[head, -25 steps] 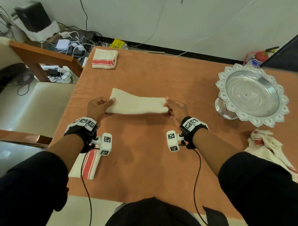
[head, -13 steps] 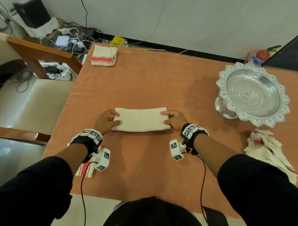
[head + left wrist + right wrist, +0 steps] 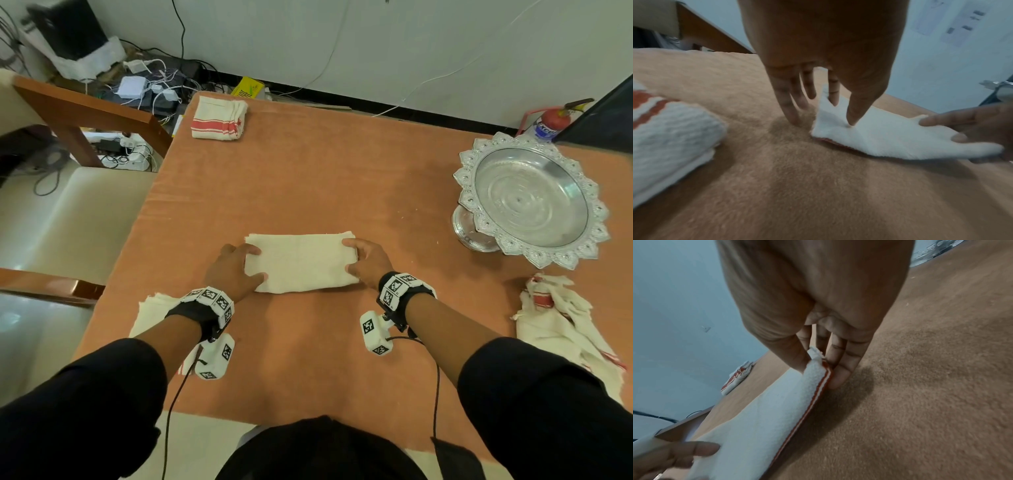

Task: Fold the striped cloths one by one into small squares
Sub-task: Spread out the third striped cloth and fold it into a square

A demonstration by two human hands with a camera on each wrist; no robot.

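Cloth [image 3: 301, 262] — cream, folded to a long rectangle, flat on bench [image 3: 325, 178] near the front middle; red stripe showing only along the underside edge at the right end in the right wrist view.

Left hand [image 3: 233, 270] — at the cloth's left end; thumb tip pressing down on the top layer, one finger on the far corner, other fingers reaching down to the bench just beside the edge; grip relaxed, fingers fairly straight, nothing enclosed.

Right hand [image 3: 368, 262] — at the cloth's right end; thumb on top, fingers tucked against and under the striped edge; grip closed as a pinch on the cloth, that end raised slightly off the bench.

Folded cloth [image 3: 219, 118] — red stripes, far left corner of bench, well apart from the hands.

Second folded cloth [image 3: 668, 133] — red stripes, near left edge of bench, partly hidden beneath the left wrist in the head view.

Loose heap of cloths [image 3: 561, 325] — crumpled, right side of bench, near edge.

Silver tray [image 3: 534, 200] — scalloped rim, on a foot, right side of bench, beyond the heap.

Fire extinguisher [image 3: 551, 121] — red, on the floor past the far right corner.
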